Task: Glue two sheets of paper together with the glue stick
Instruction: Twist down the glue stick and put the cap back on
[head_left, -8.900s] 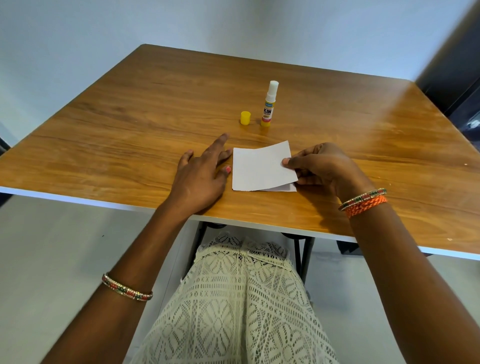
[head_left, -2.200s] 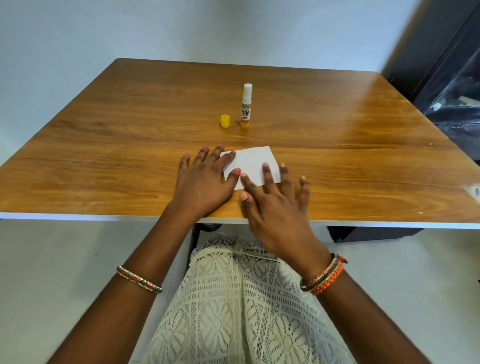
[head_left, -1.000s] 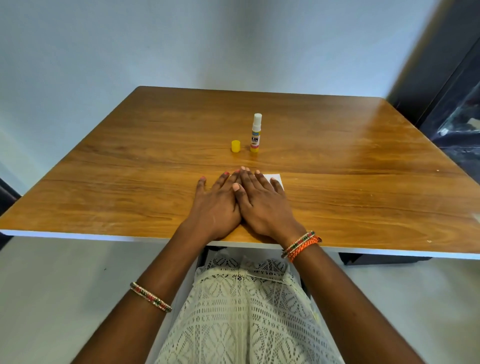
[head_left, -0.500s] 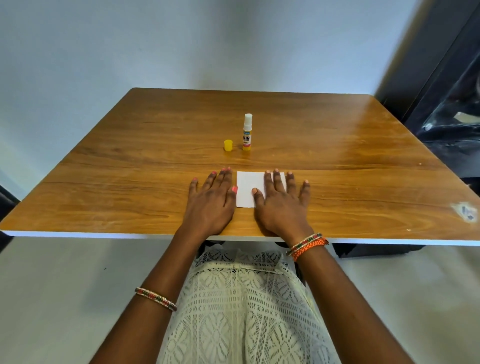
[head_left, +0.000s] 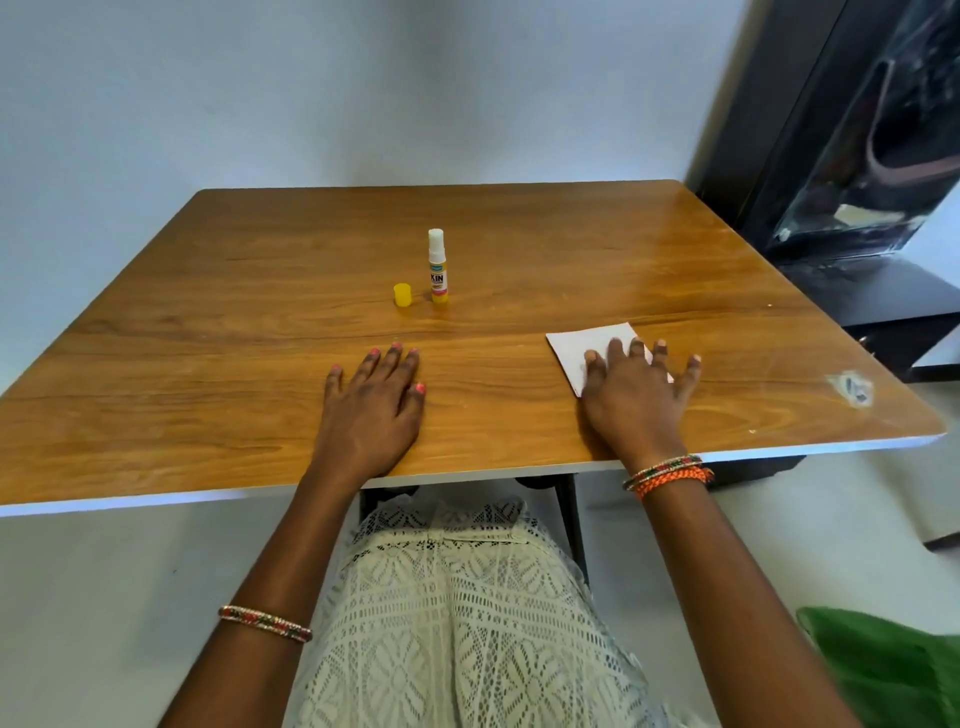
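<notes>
Paper (head_left: 592, 345) has slid toward the tabletop's right edge under our flat, spread right hand (head_left: 636, 395); left hand (head_left: 374, 400) rests spread, off it. We judge gluing finished.

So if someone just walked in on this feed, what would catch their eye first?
Probably the white paper on the right part of the wooden table, pinned flat under the right hand. Next, the uncapped glue stick standing upright mid-table with its yellow cap just to its left, apart from it. The left hand rests flat on bare wood, holding nothing.
</notes>
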